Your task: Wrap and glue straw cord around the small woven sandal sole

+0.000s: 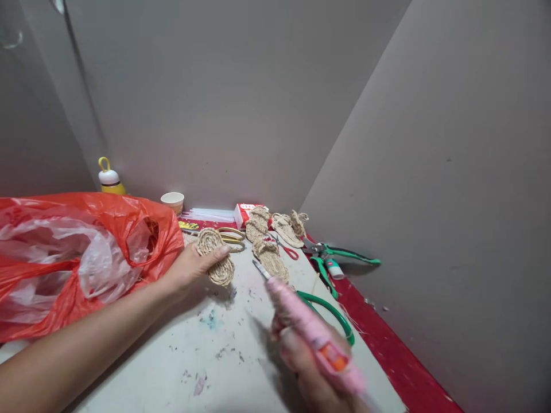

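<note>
My left hand [189, 268] grips a small woven straw sole [215, 256], holding it on edge just above the white table top [189, 355]. My right hand [318, 373] is closed round a pink glue gun [310, 324], blurred by motion, its metal tip [260, 268] pointing toward the sole and a short way from it. Several more straw sandals [271, 229] lie behind, near the wall.
A red plastic bag [64, 258] with clear plastic inside fills the left. Green-handled pliers [340, 255], red scissors [286, 248], gold scissors [230, 238], a green loop [331, 312], a paper cup [173, 202], a yellow bottle [109, 179] and a red-white box [244, 212] stand about.
</note>
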A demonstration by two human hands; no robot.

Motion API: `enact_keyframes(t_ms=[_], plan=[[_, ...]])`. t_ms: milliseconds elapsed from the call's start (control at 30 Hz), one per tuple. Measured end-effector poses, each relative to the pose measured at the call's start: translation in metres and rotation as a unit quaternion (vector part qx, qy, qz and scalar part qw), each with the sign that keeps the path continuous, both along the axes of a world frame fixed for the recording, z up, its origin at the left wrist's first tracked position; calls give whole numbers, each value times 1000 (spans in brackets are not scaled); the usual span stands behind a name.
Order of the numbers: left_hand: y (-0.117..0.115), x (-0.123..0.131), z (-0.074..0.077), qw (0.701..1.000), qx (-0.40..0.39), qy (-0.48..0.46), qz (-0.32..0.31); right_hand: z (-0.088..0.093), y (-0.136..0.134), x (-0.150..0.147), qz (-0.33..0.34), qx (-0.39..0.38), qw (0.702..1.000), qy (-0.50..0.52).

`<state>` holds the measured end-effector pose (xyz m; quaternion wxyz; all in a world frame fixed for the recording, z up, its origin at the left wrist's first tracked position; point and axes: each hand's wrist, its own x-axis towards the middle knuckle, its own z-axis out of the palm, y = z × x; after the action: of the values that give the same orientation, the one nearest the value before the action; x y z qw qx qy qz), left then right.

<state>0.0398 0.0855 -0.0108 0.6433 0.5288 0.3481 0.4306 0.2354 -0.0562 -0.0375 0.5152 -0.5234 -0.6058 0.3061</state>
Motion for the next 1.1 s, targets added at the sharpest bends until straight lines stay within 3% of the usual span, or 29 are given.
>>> enact_keyframes(t_ms=[100, 167, 467, 600, 733, 967, 1100], plan=[[1, 4, -17, 999, -36, -23, -1, 0, 5, -10, 85, 155, 977, -120], [2, 5, -22, 999, -45, -28, -7, 1, 9, -12, 117, 199, 962, -149], [12, 5, -26, 991, -125, -35, 19, -9, 18, -13, 89, 267, 937, -206], [15, 4, -26, 987, -152, -36, 33, -11, 21, -11, 87, 259, 936, -224], [13, 4, -20, 987, -151, -52, 35, -14, 20, -7, 81, 229, 944, -223], [6, 7, -15, 987, -129, -78, 53, -17, 21, -10, 83, 277, 928, -236], [0, 10, -11, 990, -107, -79, 49, -17, 20, -9, 66, 252, 940, -222]])
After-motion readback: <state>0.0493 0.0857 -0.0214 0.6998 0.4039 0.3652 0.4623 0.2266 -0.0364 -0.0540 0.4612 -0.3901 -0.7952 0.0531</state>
